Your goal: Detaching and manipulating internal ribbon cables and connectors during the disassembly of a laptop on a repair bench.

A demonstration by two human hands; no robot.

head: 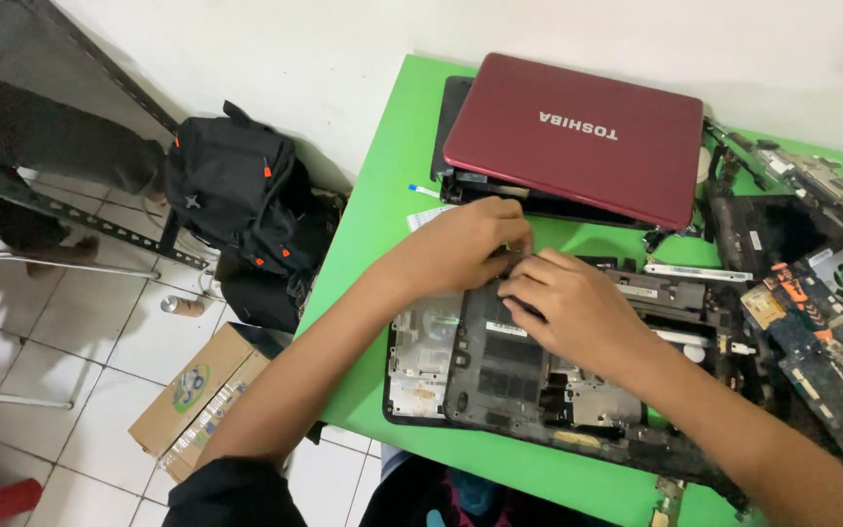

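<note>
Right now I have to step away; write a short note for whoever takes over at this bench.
Left hand: fingers bent at the rear edge of the opened laptop base; whether they pinch anything is hidden.
Right hand: resting on the base, fingertips meeting the left hand's.
The base lies underside up on the green table, a cover panel off and the inside showing.
Red laptop sits closed behind it, untouched.
Bare circuit board with a fan lies to the right.
Left: the base frame is still in one piece.
</note>
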